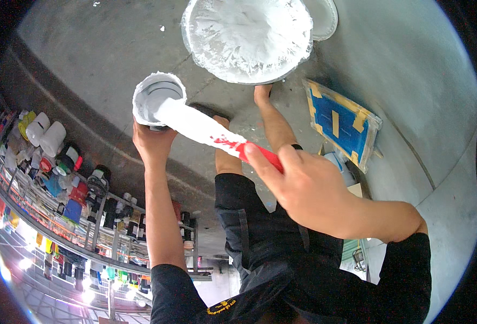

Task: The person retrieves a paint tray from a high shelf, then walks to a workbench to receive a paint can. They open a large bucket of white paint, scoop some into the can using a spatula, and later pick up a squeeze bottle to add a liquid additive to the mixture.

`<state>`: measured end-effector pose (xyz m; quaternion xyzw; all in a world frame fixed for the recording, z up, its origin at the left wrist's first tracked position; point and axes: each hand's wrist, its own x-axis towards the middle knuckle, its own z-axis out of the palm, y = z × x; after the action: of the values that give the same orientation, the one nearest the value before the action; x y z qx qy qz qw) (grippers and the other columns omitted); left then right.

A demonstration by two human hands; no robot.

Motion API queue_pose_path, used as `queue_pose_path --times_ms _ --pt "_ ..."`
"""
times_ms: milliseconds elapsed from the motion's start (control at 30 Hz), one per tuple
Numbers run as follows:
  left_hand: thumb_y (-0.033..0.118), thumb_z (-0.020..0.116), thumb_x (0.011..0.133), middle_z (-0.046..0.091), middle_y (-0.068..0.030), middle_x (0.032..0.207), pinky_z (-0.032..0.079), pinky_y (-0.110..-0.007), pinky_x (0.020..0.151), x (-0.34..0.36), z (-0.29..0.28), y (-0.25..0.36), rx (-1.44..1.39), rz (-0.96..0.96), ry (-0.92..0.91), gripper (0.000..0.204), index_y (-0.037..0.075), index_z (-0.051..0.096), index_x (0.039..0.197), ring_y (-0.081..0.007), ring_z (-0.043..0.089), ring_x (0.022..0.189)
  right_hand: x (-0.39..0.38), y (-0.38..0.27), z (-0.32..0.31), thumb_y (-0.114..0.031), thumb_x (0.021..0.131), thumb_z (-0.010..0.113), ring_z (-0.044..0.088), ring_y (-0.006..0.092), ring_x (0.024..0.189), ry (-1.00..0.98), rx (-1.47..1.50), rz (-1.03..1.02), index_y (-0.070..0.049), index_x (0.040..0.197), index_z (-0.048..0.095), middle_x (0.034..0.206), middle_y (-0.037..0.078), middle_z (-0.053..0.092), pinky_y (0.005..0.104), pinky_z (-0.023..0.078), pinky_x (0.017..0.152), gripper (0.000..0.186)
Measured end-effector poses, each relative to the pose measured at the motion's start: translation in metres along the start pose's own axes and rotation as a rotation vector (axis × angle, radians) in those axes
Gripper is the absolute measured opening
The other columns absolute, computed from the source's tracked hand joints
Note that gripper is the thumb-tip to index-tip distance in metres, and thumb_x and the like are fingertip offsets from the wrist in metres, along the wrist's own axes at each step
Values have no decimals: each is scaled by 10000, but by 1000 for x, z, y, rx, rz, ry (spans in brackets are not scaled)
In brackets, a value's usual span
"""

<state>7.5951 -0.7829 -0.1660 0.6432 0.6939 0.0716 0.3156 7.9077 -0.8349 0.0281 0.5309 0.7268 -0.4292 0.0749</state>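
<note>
In my left hand is a small tub, its rim smeared with white paste and its inside mostly grey. My fingers wrap round its lower part. My right hand grips the red handle of a spatula, with the index finger stretched along it. Thick white paste coats the spatula's blade, and its far end reaches into the tub's mouth. Ahead of both hands, on the floor, a wide round bucket holds a large mass of white paste. The blade's tip is hidden in paste.
A round pale lid lies beside the bucket. To the right, a blue framed panel with tan tape leans near the wall. Metal shelving crowded with containers runs along the left. White spots dot the grey floor. My legs are below the bucket.
</note>
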Motion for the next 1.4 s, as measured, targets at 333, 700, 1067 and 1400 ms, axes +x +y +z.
queue_pose_path --times_ms 333,700,1067,1400 --pt "300 963 600 749 -188 1114 574 -403 877 -5 -7 29 -60 -158 -220 880 -6 575 1329 -298 736 1023 -53 50 -9 -101 980 631 663 355 763 203 329 186 -23 1352 635 903 192 672 459 528 651 380" --pt "296 971 579 732 -178 1178 558 -409 929 -33 2 13 -41 -233 -244 902 12 576 1339 -311 718 1088 178 210 88 -90 883 595 763 373 885 34 -159 449 21 997 762 980 261 750 497 607 765 231" --pt "298 967 578 690 -202 1223 539 -469 963 -46 4 3 -21 -171 -198 971 26 529 1400 -376 664 1157 42 211 77 -238 1035 619 417 48 434 39 1285 687 2 1066 689 719 25 602 233 286 372 252" --pt "228 960 566 634 -151 1363 551 -483 999 -26 4 46 174 247 -121 1020 86 486 1458 -391 603 1254 -65 128 10 -209 1018 637 535 83 564 136 846 329 -33 1250 728 766 35 670 257 429 494 305"
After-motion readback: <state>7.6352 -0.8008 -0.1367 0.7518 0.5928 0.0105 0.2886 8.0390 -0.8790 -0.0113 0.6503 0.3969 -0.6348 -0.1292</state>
